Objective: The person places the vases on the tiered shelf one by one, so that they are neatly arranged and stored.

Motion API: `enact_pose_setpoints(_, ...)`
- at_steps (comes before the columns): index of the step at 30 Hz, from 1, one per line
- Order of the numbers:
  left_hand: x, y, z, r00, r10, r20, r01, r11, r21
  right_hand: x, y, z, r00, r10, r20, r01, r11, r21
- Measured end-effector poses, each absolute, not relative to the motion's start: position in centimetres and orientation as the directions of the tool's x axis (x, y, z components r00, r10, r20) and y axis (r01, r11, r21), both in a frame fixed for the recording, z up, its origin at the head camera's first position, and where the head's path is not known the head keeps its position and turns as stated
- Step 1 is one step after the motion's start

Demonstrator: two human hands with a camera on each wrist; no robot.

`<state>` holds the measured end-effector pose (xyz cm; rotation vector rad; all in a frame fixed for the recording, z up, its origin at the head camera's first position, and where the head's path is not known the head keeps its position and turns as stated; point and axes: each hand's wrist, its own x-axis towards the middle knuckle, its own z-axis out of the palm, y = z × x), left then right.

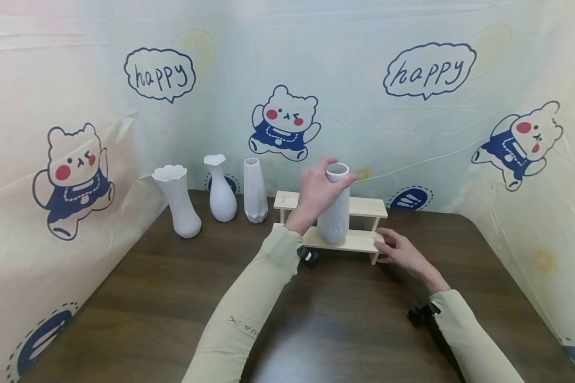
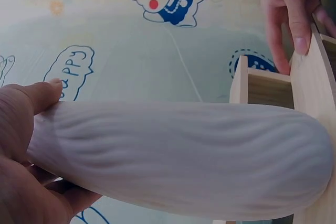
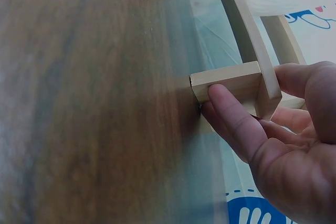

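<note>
A white vase (image 1: 334, 218) with wavy ridges stands upright on the lower step of a two-tier wooden stand (image 1: 359, 240). My left hand (image 1: 314, 191) grips it round the neck, thumb on one side and fingers on the other, just below the open rim. In the left wrist view the ridged vase (image 2: 184, 156) spans the frame, its base at the wooden board. My right hand (image 1: 402, 252) holds the right end of the lower step; in the right wrist view its fingers (image 3: 236, 121) lie against the short leg and the thumb is on the board.
To the left on the dark wooden table (image 1: 172, 298) stand a scalloped-rim vase (image 1: 178, 202), a narrow-necked vase (image 1: 222, 194) and a faceted vase (image 1: 255, 191), all white. Behind them hangs a printed curtain (image 1: 345, 106) with bears and lettering.
</note>
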<state>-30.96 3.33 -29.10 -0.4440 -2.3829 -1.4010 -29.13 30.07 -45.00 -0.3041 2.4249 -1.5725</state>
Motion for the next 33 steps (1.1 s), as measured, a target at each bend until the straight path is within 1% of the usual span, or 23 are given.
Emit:
enact_pose_setpoints(5, -30.9, 4.7, -29.4, -0.895, 0.115, 0.431, 0.433, 0.453, 0.779, -29.1, 30.1, -44.9, -0.950, -0.296, -0.096, -0.032, 0.399, -0.916)
enact_pose_setpoints(15, -30.6, 6.3, -29.4, -0.890, 0.156, 0.430, 0.448, 0.485, 0.751, -29.2, 30.0, -44.8, -0.953, -0.280, -0.117, -0.010, 0.414, -0.910)
enact_pose_setpoints(17, -30.5, 6.4, -29.1, -0.895, 0.177, 0.410, 0.441, 0.497, 0.747, -29.2, 29.9, -44.9, -0.953, -0.282, -0.113, -0.015, 0.417, -0.909)
enact_pose_setpoints(24, -30.5, 5.9, -27.9, -0.901, 0.318, 0.296, 0.429, 0.551, 0.715, -29.1, 29.8, -45.0, -0.956, -0.279, -0.090, -0.034, 0.413, -0.910)
enact_pose_setpoints(29, -30.4, 5.6, -27.5, -0.900, 0.365, 0.240, 0.422, 0.585, 0.693, -29.0, 30.0, -44.9, -0.954, -0.285, -0.091, -0.037, 0.413, -0.910)
enact_pose_setpoints(33, -30.2, 4.9, -27.5, -0.902, 0.381, 0.202, 0.404, 0.586, 0.702, -29.0, 29.9, -44.8, -0.954, -0.280, -0.103, -0.024, 0.417, -0.909)
